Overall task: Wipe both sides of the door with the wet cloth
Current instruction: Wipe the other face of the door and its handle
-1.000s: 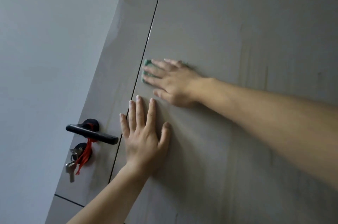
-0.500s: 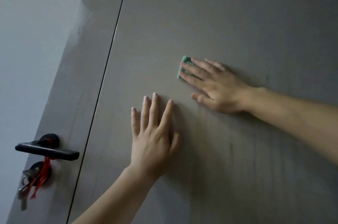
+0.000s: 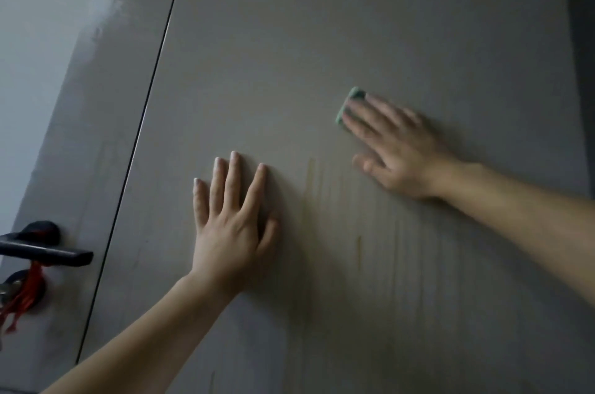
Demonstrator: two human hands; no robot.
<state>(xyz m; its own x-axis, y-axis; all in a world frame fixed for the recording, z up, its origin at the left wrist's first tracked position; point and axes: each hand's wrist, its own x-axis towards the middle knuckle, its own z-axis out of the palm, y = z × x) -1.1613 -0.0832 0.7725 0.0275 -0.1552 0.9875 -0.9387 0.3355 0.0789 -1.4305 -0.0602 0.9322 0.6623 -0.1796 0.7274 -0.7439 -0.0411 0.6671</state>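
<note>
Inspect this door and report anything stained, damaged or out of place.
Faint yellowish vertical streaks mark the door between the left hand and right hand, continuing under the right forearm. They look like drips or wipe marks against the plain grey panel. Nothing else stands out.

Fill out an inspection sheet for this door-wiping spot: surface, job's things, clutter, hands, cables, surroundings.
Surface: grey-brown door with a thin dark groove running down it near the handle side; faint vertical streaks between and below the hands.
Job's things: green cloth, flat against the door, one end showing past the right fingertips.
Clutter: nothing seen.
Hands: left hand flat on the door, fingers straight and spread; right hand presses the cloth with straight fingers, slightly blurred.
Cables: nothing seen.
Surroundings: black lever handle at the left edge, a red tassel hanging below it; pale wall beyond the door.
</note>
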